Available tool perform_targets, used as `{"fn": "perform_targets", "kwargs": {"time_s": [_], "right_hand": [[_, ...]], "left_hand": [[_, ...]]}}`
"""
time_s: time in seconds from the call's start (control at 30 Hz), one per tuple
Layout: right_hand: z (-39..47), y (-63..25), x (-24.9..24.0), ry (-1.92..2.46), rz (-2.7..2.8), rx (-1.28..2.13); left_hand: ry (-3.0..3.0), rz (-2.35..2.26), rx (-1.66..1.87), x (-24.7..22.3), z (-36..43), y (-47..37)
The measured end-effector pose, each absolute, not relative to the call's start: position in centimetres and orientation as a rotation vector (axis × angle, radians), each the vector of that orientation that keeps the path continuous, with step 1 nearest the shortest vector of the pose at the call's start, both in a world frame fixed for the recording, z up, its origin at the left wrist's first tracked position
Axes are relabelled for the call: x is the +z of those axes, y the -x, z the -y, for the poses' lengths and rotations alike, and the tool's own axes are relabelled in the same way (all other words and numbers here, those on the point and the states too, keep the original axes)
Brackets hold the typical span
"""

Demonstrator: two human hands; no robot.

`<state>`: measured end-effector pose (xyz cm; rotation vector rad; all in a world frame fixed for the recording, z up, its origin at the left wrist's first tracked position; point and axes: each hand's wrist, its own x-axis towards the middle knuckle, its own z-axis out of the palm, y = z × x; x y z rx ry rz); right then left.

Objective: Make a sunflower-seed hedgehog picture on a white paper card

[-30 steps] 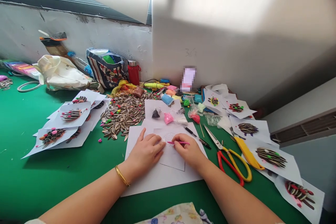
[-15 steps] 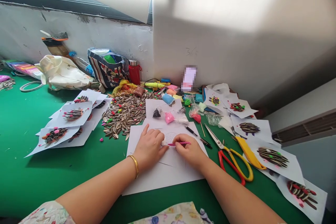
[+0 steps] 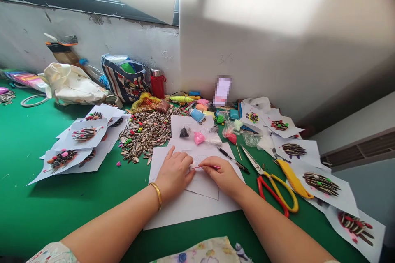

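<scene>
1. Nearest the camera, a piece of pale floral fabric (image 3: 200,252) shows at the edge of the green surface (image 3: 101,209).
2. Beyond it, a large plain white paper sheet (image 3: 173,215) lies under both hands, with a smaller white paper (image 3: 203,190) bearing a rounded, dotted drawing on top.
3. On these papers rests the left hand (image 3: 175,172), a gold-coloured bangle (image 3: 156,196) at its wrist; its fingers are bent, and I cannot tell whether they pinch anything.
4. Opposite, the right hand (image 3: 222,174) has its fingers closed around a slim pink stick-like tool (image 3: 215,167), which lies low over the smaller paper, its tip just beside the left hand's fingers.
5. To the right are large metal scissors with red and yellow handles (image 3: 274,189), a yellow toothed-edged plastic tool (image 3: 294,180) and a black pen (image 3: 233,159), the pen partly on the large sheet.
6. Farther off, a pink lump in clear plastic (image 3: 199,137) and a black lump (image 3: 184,132) sit on another white sheet (image 3: 177,122), beside a pile of striped seeds (image 3: 145,135).
7. At the back, a red metal-capped flask (image 3: 157,85) stands next to a striped, patterned bag (image 3: 123,80).
</scene>
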<state>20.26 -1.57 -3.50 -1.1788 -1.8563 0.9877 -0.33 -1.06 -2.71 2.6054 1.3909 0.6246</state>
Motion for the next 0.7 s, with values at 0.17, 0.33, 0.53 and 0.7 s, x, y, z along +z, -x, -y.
{"fn": "perform_targets", "kwargs": {"time_s": [0.17, 0.33, 0.53, 0.7], "right_hand": [[1.43, -20.11, -3.53, 1.149, 1.845, 1.003], [1.45, -19.85, -3.55, 1.149, 1.854, 1.019], [1.47, -19.67, -3.66, 1.147, 1.890, 0.972], [1.66, -19.38, -3.41, 1.123, 1.959, 0.854]], "left_hand": [[-2.607, -1.402, 0.613, -2.79, 1.14, 0.40], [-2.609, -1.412, 0.605, -2.85, 1.15, 0.37], [-2.609, -1.411, 0.597, -2.73, 1.21, 0.29], [-2.611, -1.418, 0.584, -2.66, 1.22, 0.26]]}}
